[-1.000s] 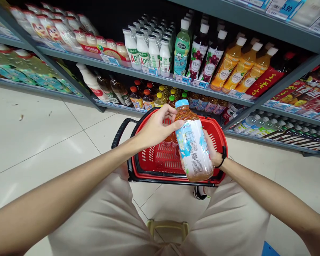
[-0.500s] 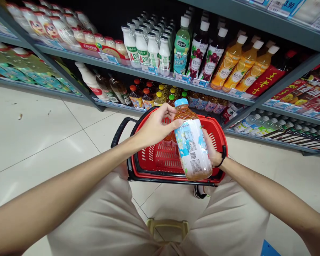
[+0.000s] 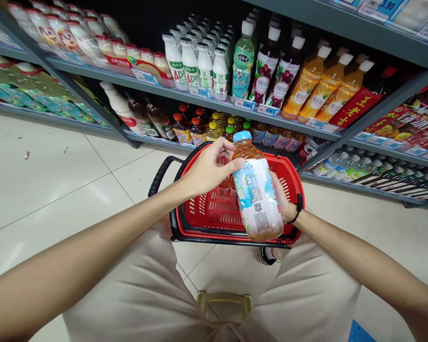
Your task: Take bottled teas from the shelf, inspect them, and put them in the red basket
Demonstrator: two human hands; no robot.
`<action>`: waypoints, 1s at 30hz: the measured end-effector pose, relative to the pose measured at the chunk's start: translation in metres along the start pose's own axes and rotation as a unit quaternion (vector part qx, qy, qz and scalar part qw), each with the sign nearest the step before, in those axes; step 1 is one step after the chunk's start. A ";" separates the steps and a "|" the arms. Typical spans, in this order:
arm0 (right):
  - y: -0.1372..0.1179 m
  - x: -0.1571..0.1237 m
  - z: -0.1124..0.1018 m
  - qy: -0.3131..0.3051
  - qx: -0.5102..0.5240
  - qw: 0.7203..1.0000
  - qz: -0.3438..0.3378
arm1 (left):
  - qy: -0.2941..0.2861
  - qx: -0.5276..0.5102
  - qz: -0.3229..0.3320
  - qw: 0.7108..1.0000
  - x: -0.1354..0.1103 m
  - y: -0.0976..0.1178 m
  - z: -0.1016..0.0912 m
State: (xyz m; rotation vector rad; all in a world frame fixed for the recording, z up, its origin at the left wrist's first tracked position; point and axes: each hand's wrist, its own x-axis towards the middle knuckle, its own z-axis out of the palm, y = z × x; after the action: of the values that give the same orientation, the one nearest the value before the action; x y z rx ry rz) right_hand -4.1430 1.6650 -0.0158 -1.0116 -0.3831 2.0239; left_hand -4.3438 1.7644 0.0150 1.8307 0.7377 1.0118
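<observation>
A large drink bottle (image 3: 258,199) with a light-blue cap, amber liquid and a white and blue label is tilted over the basket, its printed back towards me. My right hand (image 3: 281,198) is wrapped round its far right side, most of the fingers hidden behind it. At the neck, my left hand (image 3: 216,162) has its thumb against the bottle's upper left edge and its fingers curled beside the cap. Below both hands is a red shopping basket (image 3: 196,232) with black handles. A few amber bottles (image 3: 224,186) inside it are partly covered by my left hand and the held bottle.
Grey shelves (image 3: 342,52) of bottled drinks stand ahead, with white milk bottles (image 3: 189,61), grape juice bottles (image 3: 263,66) and orange juice bottles (image 3: 306,83). Small tea bottles (image 3: 198,133) line the bottom shelf behind the basket. A yellowish stool (image 3: 224,298) shows between my legs on the tiled floor (image 3: 57,190).
</observation>
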 end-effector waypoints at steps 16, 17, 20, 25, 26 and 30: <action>0.003 0.005 0.009 -0.024 -0.005 0.995 -0.101 | 0.037 -0.024 0.030 0.999 0.003 0.005 0.001; 0.003 0.005 0.009 -0.023 -0.010 0.994 -0.110 | 0.038 -0.015 0.033 0.999 0.003 0.006 0.000; 0.005 0.007 0.008 -0.015 -0.027 0.991 -0.133 | 0.035 -0.001 0.037 0.999 0.004 0.006 -0.003; 0.004 0.004 0.006 -0.024 -0.080 0.987 -0.135 | 0.043 -0.011 0.066 0.997 0.002 0.010 -0.005; 0.004 0.003 0.005 -0.024 -0.093 0.986 -0.135 | 0.046 -0.016 0.071 0.996 0.001 0.011 -0.004; 0.007 0.001 0.003 -0.029 -0.132 0.980 -0.143 | 0.066 -0.042 0.086 0.993 -0.005 0.017 -0.002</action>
State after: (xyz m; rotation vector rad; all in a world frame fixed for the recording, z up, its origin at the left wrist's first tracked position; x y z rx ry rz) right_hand -4.1488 1.6616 -0.0182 -0.9927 -0.8001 1.7740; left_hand -4.3466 1.7541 0.0293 1.7896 0.6141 1.2669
